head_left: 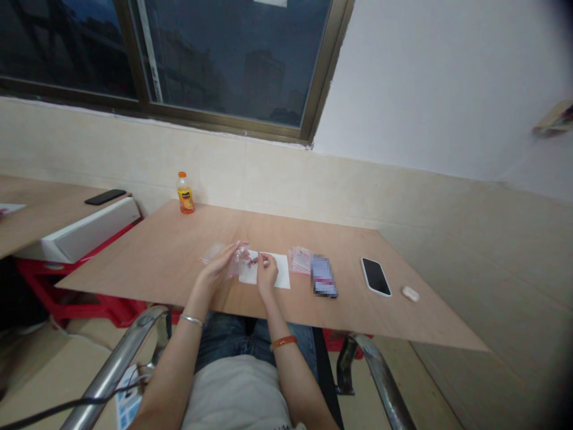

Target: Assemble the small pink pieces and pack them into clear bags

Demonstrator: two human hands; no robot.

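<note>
My left hand (pixel 221 261) is over the table just left of a white sheet of paper (pixel 281 279). Its long fingers reach to the right and hold a crinkled clear plastic bag (pixel 236 260); the thumb is hard to see. Above the paper, my right hand (pixel 267 273) is closed in a pinch beside small dark-red pieces (pixel 252 261), too small to identify. What lies between its fingertips cannot be made out. Another clear bag (pixel 212 252) lies behind my left hand. Right of the paper rests a pile of pink-edged plastic bags (pixel 299 260).
Beside the pile lies a phone with a blurred screen (pixel 323 276). Farther right are a white-edged phone (pixel 376 276) and a small white case (pixel 410 293). An orange drink bottle (pixel 185 194) stands at the back left. Metal armrests (pixel 380 379) flank my lap below the wooden tabletop (pixel 268 221).
</note>
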